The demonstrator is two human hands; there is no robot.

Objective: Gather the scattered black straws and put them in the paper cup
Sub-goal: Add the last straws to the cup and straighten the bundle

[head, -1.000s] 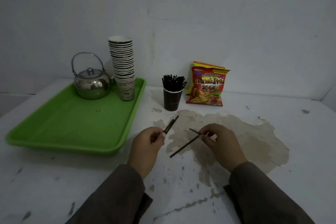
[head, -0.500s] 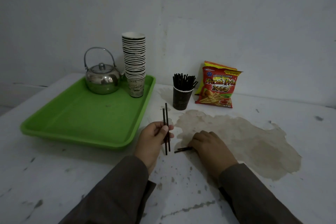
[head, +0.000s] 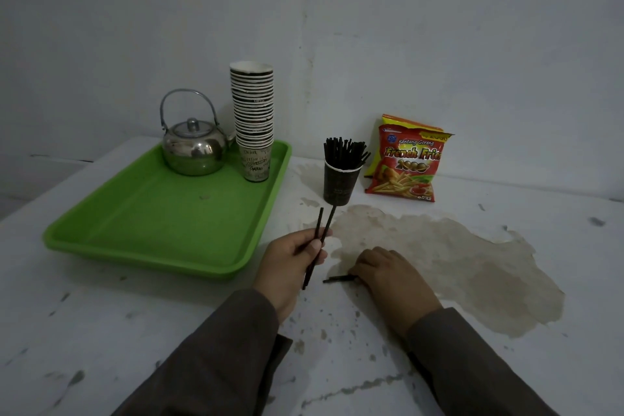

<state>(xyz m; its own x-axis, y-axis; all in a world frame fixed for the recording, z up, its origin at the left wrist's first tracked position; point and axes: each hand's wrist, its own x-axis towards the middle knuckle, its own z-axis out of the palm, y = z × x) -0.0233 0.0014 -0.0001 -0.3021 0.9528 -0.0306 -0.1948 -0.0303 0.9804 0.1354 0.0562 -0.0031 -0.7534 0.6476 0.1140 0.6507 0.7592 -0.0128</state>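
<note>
A dark paper cup [head: 340, 185] stands on the white table, with several black straws [head: 344, 151] upright in it. My left hand [head: 290, 263] is closed on two black straws [head: 320, 236] that point up toward the cup and fan slightly apart. My right hand [head: 388, 272] rests palm down on the table, its fingers over one end of a black straw [head: 339, 279] that lies flat; the straw's left end sticks out.
A green tray [head: 162, 223] at the left holds a steel kettle [head: 193, 149] and a tall stack of paper cups [head: 253, 118]. A red snack bag [head: 407, 162] leans on the wall behind the cup. A brown stain [head: 456, 257] covers the table's right part.
My left hand turned its two straws from slanting to more upright. My right hand lowered onto the table and now covers a straw lying flat. The view shifted.
</note>
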